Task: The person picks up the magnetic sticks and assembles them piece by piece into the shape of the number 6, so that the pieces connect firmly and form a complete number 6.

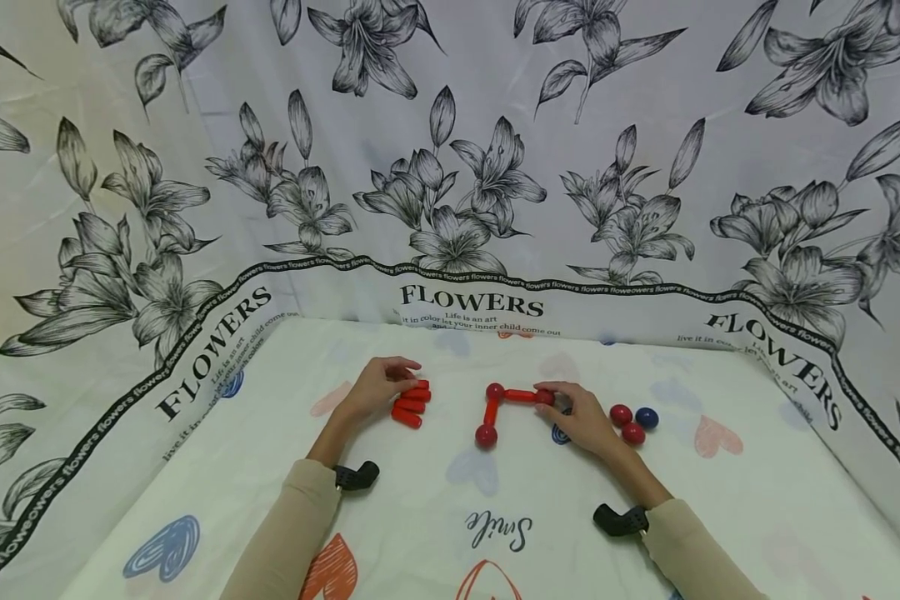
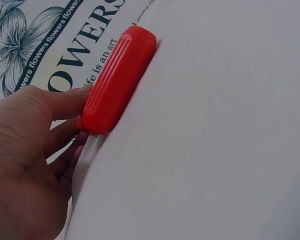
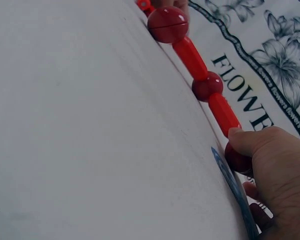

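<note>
In the head view my left hand (image 1: 381,385) is at a row of several short red rods (image 1: 407,418), its thumb and fingers pinching the far end of the row. In the left wrist view one ribbed red rod (image 2: 121,80) hides most of the others and the fingertips. An L-shaped chain lies right of the rods: a near red ball (image 1: 486,436), a red rod (image 1: 491,412), a corner red ball (image 1: 495,392), a second rod (image 1: 521,396) and an end red ball (image 3: 238,159). My right hand (image 1: 583,421) pinches that end ball between thumb and fingers.
Right of my right hand sit two loose red balls (image 1: 633,433) and a dark blue ball (image 1: 647,417), close together. A white cloth (image 1: 420,517) with printed hearts covers the surface. Flower-printed curtains (image 1: 450,200) stand along the back and sides.
</note>
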Demonstrator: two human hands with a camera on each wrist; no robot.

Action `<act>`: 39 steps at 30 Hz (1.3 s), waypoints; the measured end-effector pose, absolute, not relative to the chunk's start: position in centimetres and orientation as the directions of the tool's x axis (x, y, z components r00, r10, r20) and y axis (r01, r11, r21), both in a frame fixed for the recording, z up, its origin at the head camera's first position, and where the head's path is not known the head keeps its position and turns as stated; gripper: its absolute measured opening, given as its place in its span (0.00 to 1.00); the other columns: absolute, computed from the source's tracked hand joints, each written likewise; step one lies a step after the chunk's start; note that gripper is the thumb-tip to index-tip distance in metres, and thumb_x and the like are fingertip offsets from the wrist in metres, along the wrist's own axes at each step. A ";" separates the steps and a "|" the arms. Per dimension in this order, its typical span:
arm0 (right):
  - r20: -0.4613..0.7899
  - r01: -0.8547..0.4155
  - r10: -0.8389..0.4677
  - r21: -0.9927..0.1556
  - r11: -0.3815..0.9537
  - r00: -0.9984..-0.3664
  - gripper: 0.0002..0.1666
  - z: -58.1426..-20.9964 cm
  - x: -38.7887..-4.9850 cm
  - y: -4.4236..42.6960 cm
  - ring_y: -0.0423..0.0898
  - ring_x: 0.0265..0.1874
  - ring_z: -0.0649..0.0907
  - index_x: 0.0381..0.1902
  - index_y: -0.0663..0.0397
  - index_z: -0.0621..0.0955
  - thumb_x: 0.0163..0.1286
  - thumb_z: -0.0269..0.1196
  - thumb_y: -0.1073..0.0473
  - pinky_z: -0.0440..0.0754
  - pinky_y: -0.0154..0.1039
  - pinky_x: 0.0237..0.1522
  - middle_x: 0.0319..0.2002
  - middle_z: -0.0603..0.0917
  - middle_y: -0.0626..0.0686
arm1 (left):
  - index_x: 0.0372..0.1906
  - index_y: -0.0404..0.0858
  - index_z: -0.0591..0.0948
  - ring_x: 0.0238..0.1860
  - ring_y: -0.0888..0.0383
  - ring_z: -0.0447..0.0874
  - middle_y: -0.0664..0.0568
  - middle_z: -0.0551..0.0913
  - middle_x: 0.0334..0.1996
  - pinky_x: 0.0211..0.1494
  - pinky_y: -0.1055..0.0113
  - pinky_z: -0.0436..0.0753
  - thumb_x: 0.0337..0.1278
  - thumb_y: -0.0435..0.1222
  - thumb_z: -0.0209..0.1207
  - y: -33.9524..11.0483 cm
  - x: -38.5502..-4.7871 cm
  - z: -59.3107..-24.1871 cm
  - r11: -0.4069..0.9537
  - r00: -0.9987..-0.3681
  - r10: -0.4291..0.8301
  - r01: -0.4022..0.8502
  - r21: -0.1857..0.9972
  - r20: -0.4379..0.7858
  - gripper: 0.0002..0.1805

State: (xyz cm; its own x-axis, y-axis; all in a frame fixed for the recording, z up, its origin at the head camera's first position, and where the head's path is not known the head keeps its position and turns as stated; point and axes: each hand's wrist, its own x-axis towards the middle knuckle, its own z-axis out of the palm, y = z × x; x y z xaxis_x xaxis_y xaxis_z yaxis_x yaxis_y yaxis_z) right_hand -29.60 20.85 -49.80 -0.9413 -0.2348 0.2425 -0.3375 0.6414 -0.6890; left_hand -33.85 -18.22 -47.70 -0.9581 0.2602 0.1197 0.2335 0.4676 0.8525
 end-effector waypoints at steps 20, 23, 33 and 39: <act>0.246 -0.341 -0.236 -0.690 0.639 -0.940 0.23 -49.8 -29.3 21.0 0.50 0.60 0.74 0.56 0.31 0.77 0.62 0.65 0.44 0.68 0.58 0.62 0.54 0.80 0.45 | 0.41 0.41 0.82 0.42 0.48 0.79 0.47 0.77 0.44 0.42 0.63 0.83 0.69 0.30 0.46 -17.3 -33.7 -46.0 0.379 -0.951 0.256 0.262 0.888 0.171 0.13; 0.248 -0.344 -0.240 -0.690 0.637 -0.939 0.23 -49.8 -29.3 21.0 0.50 0.60 0.74 0.56 0.30 0.77 0.62 0.65 0.45 0.68 0.58 0.62 0.54 0.80 0.45 | 0.42 0.40 0.83 0.44 0.45 0.78 0.43 0.77 0.45 0.44 0.60 0.83 0.70 0.30 0.45 -17.0 -33.5 -45.8 0.361 -0.948 0.280 0.250 0.898 0.151 0.14; 0.250 -0.347 -0.241 -0.688 0.638 -0.938 0.23 -49.8 -29.3 20.8 0.48 0.58 0.75 0.56 0.31 0.77 0.62 0.65 0.45 0.70 0.57 0.62 0.52 0.80 0.44 | 0.58 0.40 0.77 0.38 0.48 0.86 0.43 0.77 0.58 0.46 0.62 0.82 0.62 0.36 0.58 -16.1 -33.0 -45.0 0.303 -0.935 0.355 0.113 0.946 -0.002 0.19; 0.251 -0.346 -0.238 -0.687 0.639 -0.938 0.23 -49.8 -29.4 20.8 0.48 0.58 0.75 0.56 0.30 0.77 0.62 0.65 0.44 0.70 0.57 0.62 0.52 0.80 0.44 | 0.59 0.43 0.77 0.42 0.44 0.84 0.46 0.77 0.59 0.44 0.58 0.83 0.56 0.38 0.64 -15.2 -32.6 -44.7 0.293 -0.912 0.410 0.119 0.949 -0.013 0.24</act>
